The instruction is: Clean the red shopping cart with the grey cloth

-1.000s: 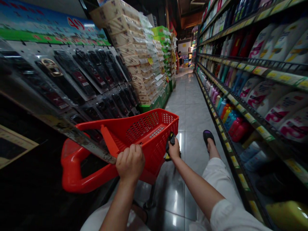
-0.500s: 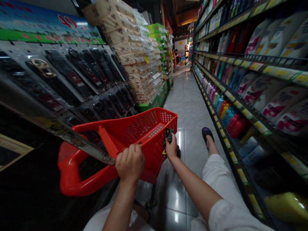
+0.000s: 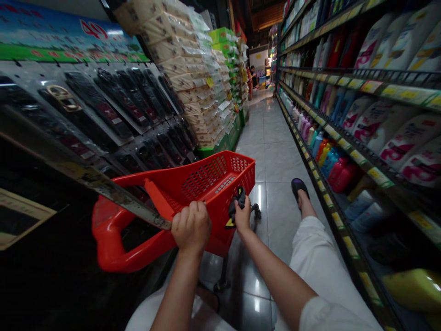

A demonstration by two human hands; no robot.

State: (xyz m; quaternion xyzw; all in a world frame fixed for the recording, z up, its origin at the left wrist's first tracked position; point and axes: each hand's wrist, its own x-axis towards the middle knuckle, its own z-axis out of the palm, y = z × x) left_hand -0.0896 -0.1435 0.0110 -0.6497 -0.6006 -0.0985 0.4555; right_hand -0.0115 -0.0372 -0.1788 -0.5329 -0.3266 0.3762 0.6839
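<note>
Beside the red shopping cart [image 3: 220, 225], our left hand [image 3: 192, 227] has its fingers folded around the metal bar [image 3: 138, 207]; the fingers of our right hand [image 3: 243, 215] enclose a black-and-yellow object [image 3: 236, 203].

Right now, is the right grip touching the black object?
Touching. The head view shows the right grip closed on the black object, its thumb lying directly against it.
</note>
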